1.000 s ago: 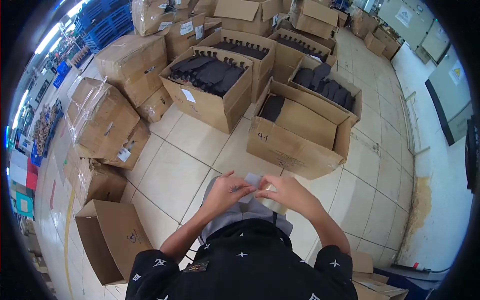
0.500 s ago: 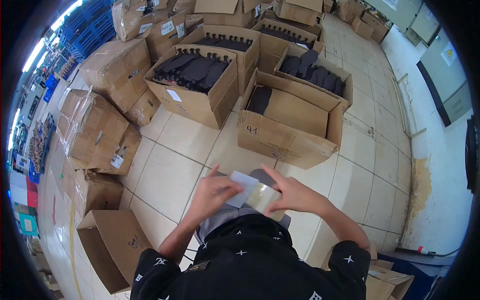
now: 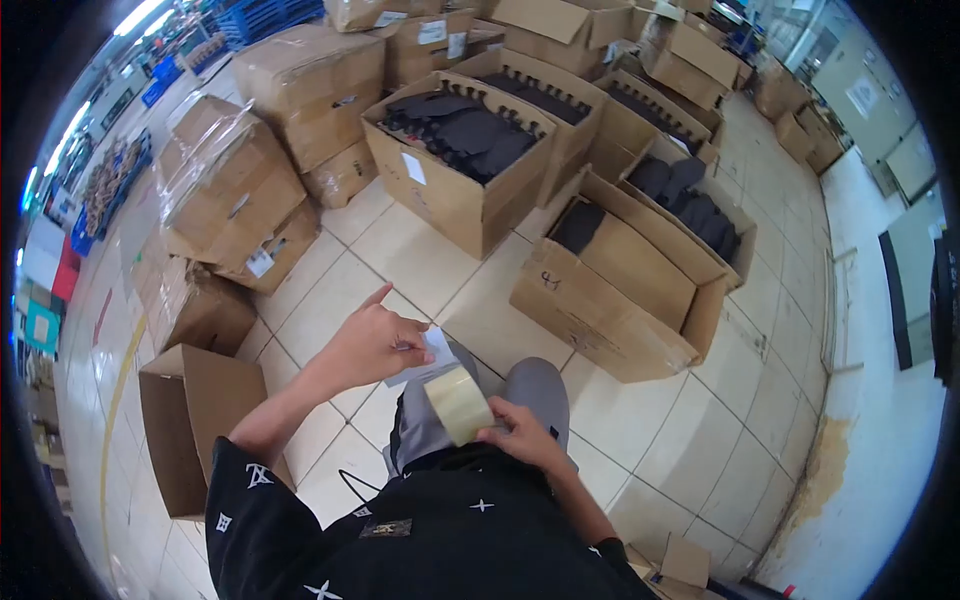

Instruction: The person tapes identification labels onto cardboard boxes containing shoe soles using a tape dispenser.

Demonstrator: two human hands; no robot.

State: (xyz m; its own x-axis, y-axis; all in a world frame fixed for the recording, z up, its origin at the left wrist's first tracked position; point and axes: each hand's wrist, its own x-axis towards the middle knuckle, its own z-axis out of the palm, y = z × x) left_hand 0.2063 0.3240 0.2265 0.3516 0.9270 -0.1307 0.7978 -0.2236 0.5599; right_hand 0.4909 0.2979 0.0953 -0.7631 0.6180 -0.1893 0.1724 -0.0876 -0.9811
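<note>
My left hand (image 3: 375,338) pinches a small white sheet of paper (image 3: 436,348) between thumb and fingers, its index finger pointing away from me. Just below the paper is a wide roll of clear yellowish packing tape (image 3: 458,404), gripped at its lower right edge by my right hand (image 3: 520,434). The roll overlaps the lower part of the sheet in this view. Both hands are over my lap, above grey-trousered knees (image 3: 537,385).
An open carton (image 3: 600,325) marked 41 stands ahead on the tiled floor. Behind it are open cartons of dark sole-shaped pieces (image 3: 465,135). Taped boxes (image 3: 235,185) are stacked at left, above an open carton (image 3: 220,395). A white wall (image 3: 875,440) runs along the right.
The camera view has turned, so the cartons sit farther right. My hands have moved left in view, and the tape roll now shows its broad side more clearly.
</note>
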